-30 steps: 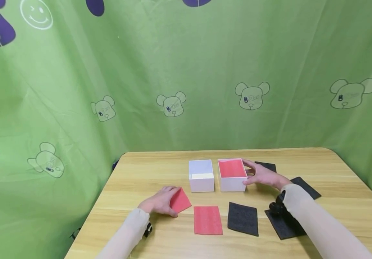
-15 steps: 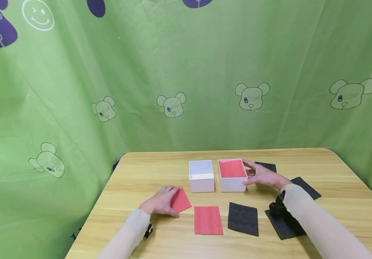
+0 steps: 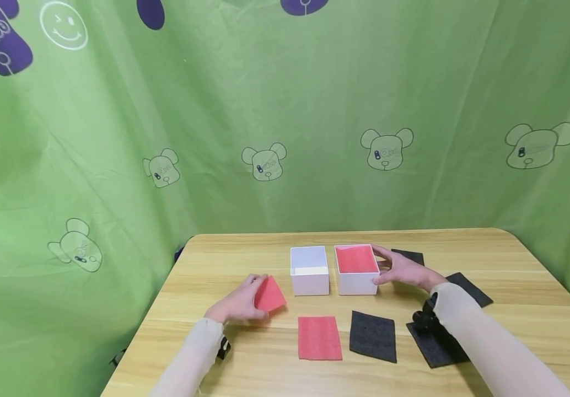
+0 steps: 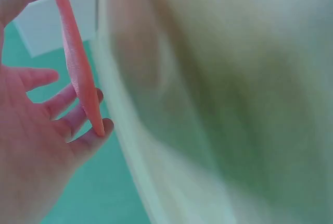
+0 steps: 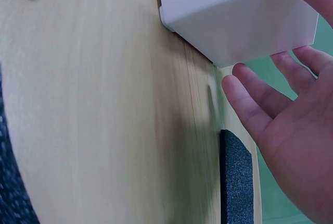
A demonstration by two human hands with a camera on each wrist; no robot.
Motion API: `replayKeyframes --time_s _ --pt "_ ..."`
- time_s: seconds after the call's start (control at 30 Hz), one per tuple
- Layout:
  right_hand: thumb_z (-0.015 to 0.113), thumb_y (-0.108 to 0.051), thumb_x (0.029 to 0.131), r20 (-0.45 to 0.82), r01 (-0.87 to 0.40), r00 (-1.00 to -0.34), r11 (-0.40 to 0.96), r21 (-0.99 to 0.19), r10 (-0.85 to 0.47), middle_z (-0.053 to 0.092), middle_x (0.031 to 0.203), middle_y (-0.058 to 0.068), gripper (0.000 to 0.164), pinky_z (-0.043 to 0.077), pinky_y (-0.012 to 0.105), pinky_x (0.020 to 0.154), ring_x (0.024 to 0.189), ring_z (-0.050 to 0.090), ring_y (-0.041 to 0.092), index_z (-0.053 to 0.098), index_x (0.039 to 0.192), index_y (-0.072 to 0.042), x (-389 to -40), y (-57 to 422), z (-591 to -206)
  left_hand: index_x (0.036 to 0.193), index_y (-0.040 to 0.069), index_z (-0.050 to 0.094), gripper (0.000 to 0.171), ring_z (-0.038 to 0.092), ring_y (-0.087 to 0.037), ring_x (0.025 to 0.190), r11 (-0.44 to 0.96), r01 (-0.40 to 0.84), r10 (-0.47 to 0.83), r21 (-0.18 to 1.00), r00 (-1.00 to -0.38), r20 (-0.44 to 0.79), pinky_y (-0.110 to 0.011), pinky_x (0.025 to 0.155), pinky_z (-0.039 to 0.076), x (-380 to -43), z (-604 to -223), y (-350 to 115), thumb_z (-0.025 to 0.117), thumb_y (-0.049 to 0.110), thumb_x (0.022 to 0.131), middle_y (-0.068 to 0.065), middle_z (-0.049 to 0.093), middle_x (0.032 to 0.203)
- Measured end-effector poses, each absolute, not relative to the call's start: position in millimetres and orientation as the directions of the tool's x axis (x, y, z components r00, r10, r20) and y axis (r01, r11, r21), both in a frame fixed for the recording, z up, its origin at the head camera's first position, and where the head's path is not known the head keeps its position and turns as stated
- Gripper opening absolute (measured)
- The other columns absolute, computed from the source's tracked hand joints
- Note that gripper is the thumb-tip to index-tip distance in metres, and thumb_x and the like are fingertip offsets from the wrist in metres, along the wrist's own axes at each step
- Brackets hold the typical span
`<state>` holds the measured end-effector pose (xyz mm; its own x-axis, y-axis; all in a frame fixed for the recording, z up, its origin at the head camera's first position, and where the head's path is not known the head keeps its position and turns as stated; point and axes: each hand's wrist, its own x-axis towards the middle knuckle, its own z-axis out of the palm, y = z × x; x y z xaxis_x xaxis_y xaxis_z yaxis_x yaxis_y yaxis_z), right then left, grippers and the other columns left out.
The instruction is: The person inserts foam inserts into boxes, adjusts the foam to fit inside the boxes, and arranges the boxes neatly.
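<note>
My left hand (image 3: 237, 302) pinches a red cloth square (image 3: 271, 296) by its edges, thumb on one side and fingertips on the other. The left wrist view shows this cloth edge-on, slightly bowed. To the right, my right hand (image 3: 403, 270) grips the right side of a white box (image 3: 358, 284), with the thumb at its front corner and the fingers along the side and back. Inside that box lies a red cloth (image 3: 356, 259). A second white box (image 3: 311, 285) stands just left of it, a white strip inside along its near wall.
Another red cloth square (image 3: 320, 338) lies flat at front centre, with a black cloth square (image 3: 372, 337) to its right. More black squares (image 3: 469, 288) are around and partly under the right forearm. A green curtain (image 3: 315, 110) hangs behind the wooden table (image 3: 245, 364).
My left hand has lifted the red cloth square off the table, moving slightly up and left, and the cloth now tilts. My right hand keeps its grip on the box.
</note>
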<state>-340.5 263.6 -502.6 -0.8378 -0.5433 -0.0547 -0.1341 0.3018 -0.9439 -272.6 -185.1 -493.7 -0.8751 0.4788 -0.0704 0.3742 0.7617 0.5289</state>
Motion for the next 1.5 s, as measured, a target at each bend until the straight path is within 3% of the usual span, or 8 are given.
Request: replayKeyframes --time_s 0.2,0.57,1.0,1.5 --pt "0.078 -0.013 0.077 -0.052 -0.140 -0.837 0.305 -0.942 -0.545 0.009 0.153 0.026 0.103 0.030 0.057 0.103 0.132 0.025 0.049 0.006 0.151 -0.002 -341.4 264.1 -503.4 0.150 0.006 0.022 0.099 0.046 -0.022 0.106 0.711 0.355 0.454 0.607 -0.891 -0.010 -0.036 0.082 0.049 -277.8 -475.6 -192.9 0.079 0.021 0.071 -0.012 0.033 0.140" --pt "0.078 -0.012 0.078 -0.057 -0.141 -0.835 0.314 -0.939 -0.547 0.009 0.153 0.025 0.103 0.030 0.057 0.103 0.132 0.025 0.049 0.006 0.151 -0.002 -342.7 264.8 -505.8 0.149 0.008 0.025 0.094 0.047 -0.023 0.104 0.710 0.356 0.377 0.607 -0.921 0.099 -0.037 0.081 0.047 -288.6 -457.5 -196.7 0.076 0.025 0.072 -0.013 0.034 0.141" --pt "0.078 -0.013 0.078 -0.059 -0.135 -0.837 0.309 -0.941 -0.545 0.007 0.153 0.026 0.104 0.029 0.058 0.103 0.132 0.025 0.049 0.005 0.151 -0.002 -341.3 265.1 -503.8 0.149 0.011 0.026 0.093 0.046 -0.021 0.106 0.699 0.437 0.427 0.566 -0.890 0.160 -0.036 0.080 0.047 -294.1 -427.9 -167.0 0.076 0.027 0.072 -0.010 0.033 0.143" --pt "0.077 -0.014 0.078 -0.065 -0.131 -0.840 0.317 -0.939 -0.539 0.007 0.154 0.026 0.103 0.029 0.057 0.103 0.132 0.025 0.049 0.005 0.151 -0.002 -339.3 263.9 -502.8 0.150 0.010 0.023 0.094 0.042 -0.019 0.118 0.671 0.548 0.552 0.499 -0.819 0.157 -0.035 0.092 0.044 -306.4 -404.5 -114.9 0.075 0.030 0.075 -0.009 0.027 0.148"
